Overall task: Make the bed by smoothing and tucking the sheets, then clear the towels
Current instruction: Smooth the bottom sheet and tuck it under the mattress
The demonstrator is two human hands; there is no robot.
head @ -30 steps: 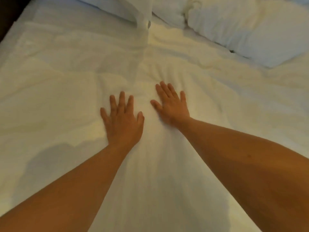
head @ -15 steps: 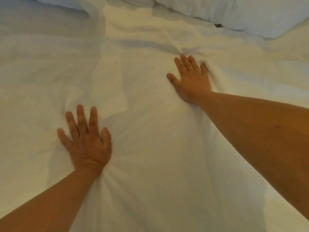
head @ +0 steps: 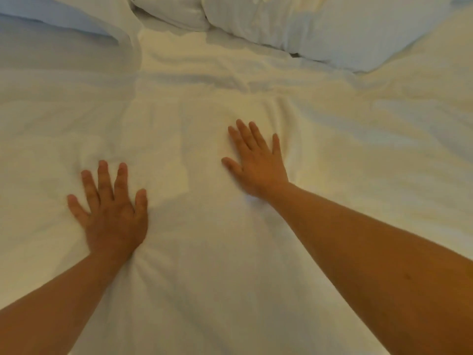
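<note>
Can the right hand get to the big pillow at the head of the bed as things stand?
Probably yes. The right hand lies flat on the sheet, and only bare wrinkled sheet lies between it and the pillow.

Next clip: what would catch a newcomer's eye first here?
Two bare hands pressed flat on a white sheet: the left hand nearer, the right hand farther up. Wrinkles bunch beyond them, below the pillow at top right.

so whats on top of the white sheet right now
Both open hands press flat on the wrinkled white bed sheet: left hand, right hand. White pillows lie at its far edge. Whatever is beneath the sheet is hidden.
</note>
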